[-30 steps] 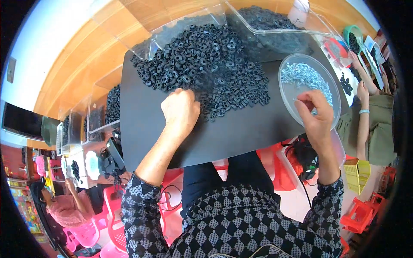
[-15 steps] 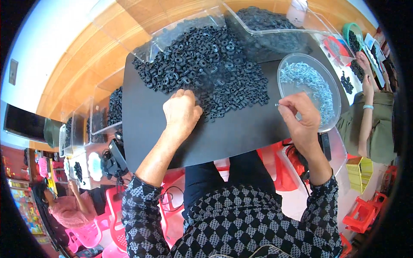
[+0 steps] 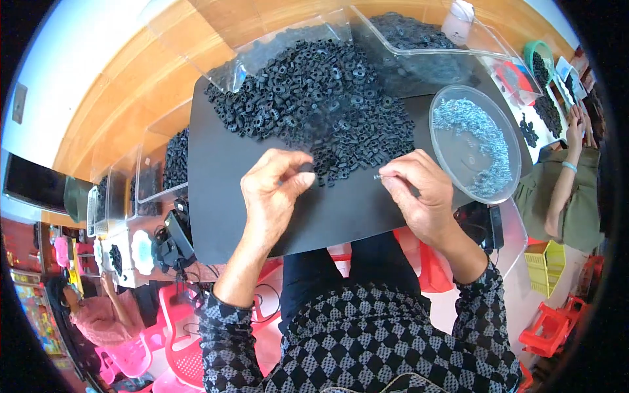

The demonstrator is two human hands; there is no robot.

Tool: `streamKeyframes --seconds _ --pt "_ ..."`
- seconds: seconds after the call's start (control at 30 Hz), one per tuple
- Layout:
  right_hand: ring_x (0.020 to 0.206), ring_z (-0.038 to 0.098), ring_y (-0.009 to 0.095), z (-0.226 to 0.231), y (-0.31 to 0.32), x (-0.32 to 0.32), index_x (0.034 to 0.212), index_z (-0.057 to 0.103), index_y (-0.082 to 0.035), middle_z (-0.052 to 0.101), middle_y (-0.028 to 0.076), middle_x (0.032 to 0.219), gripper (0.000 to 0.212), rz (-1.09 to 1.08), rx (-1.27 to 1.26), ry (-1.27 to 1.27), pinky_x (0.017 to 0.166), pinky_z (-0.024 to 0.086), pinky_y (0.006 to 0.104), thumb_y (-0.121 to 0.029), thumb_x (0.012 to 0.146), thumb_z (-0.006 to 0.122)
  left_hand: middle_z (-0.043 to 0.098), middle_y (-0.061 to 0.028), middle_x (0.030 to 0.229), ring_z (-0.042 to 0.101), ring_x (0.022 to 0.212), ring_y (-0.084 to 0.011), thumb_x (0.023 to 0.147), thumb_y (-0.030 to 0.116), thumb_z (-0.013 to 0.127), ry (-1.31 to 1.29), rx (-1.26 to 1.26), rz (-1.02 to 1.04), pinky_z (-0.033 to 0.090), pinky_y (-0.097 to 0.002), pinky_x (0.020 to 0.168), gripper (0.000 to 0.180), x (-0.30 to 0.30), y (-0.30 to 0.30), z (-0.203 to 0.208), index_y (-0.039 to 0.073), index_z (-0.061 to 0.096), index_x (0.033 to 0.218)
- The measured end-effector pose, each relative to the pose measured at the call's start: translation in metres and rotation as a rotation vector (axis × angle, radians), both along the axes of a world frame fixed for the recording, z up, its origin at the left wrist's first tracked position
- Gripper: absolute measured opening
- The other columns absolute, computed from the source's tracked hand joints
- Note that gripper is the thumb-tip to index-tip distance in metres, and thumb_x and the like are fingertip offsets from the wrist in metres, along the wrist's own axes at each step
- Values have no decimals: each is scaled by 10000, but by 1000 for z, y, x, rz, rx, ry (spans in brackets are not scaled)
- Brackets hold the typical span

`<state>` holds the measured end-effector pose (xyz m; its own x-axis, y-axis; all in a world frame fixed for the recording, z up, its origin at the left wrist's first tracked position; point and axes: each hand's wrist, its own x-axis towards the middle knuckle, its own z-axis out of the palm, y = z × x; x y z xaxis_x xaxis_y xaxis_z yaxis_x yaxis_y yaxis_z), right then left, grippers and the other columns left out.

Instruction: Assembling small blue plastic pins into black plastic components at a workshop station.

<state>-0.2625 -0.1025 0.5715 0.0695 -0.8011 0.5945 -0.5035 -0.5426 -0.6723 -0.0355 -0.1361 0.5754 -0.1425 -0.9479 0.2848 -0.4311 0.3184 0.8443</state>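
Over the dark table (image 3: 223, 203), my left hand (image 3: 270, 191) pinches a small black plastic part (image 3: 305, 168) between thumb and fingers; the fingers hide most of it. Across from it, my right hand (image 3: 426, 193) grips a small silvery screw (image 3: 377, 176), its end poking out from the fingertips toward the left. The two hands are a short way apart. Just beyond them spreads a large heap of black plastic parts (image 3: 295, 92), smaller pieces at its near side. Beside my right hand is an oval clear tray (image 3: 462, 145) with many small silvery screws in it.
Clear plastic bins (image 3: 419, 49) stand along the table's far side, and another bin (image 3: 164, 194) is at the left. Two people (image 3: 108, 318) (image 3: 557, 190) work at other tables on either side. Pink chairs (image 3: 180, 334) and a yellow basket (image 3: 545, 267) are lower down.
My right hand has moved left from beside the tray, carrying the screw. My left hand has drawn back from the heap toward me, with a black part now showing between its fingers.
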Motion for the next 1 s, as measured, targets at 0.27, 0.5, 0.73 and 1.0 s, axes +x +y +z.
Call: streamKeyframes --seconds 0.27,0.5,0.73,1.0 --pt "689 569 188 5 2 30 846 626 -6 614 87 784 153 109 28 -60 598 450 278 64 718 671 637 -63 801 587 693 -123 775 31 702 659 350 -27 475 -217 644 198 -11 35 -4 -15 652 960" --pt "678 565 182 2 14 44 856 627 -12 618 83 804 177 144 44 -116 582 446 264 79 713 677 608 -57 747 561 613 -139 798 43 675 1100 617 -2 454 -252 562 182 -19 48 -18 -28 619 956" --pt "646 558 206 -2 14 49 867 626 -15 617 90 789 211 140 -67 -69 561 438 288 92 692 677 638 -106 800 597 623 -160 835 21 625 1202 692 -11 481 -268 544 134 -22 56 -19 -20 596 959" --pt "638 540 228 -1 12 46 859 621 -4 605 99 792 214 175 -150 65 535 431 308 83 668 664 648 -142 821 617 625 -174 844 22 611 1205 683 -14 506 -271 516 118 -23 61 -23 -32 583 946"
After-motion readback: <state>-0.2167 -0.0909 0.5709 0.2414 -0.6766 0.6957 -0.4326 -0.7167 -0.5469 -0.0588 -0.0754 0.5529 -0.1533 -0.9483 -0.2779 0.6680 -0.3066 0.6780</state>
